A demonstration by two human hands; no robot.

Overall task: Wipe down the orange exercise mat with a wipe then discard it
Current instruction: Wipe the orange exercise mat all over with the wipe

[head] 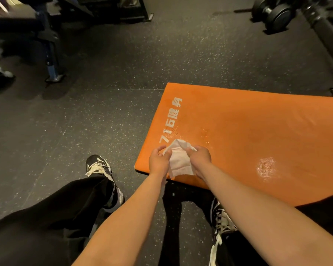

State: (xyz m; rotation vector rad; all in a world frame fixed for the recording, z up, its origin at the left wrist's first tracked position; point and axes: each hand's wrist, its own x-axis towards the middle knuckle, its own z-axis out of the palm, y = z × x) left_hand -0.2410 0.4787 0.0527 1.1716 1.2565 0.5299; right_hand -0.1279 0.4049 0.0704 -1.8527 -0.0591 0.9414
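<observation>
A white wipe [179, 163] is held between both hands above the near left corner of the orange mat [248, 131]; its left edge is pinched by the left hand [159, 160], its right edge is gripped by the curled fingers of the right hand [199, 158]; the two hands are close together, with only the wipe between them. The wipe is partly unfolded and hangs slack; whether its lower edge touches the mat cannot be told. The mat is laid flat on the dark speckled floor [113, 96]; white lettering [170, 121] is printed along its left end, just beyond the hands; a pale, glistening patch [265, 167] is seen on its surface to the right of the hands, and small droplets are scattered near the lettering. Two black-and-white shoes [99, 167] are planted on the floor at the mat's near edge. Dumbbells [273, 14] are seen at the far right, and a blue metal frame [52, 62] at the far left.
</observation>
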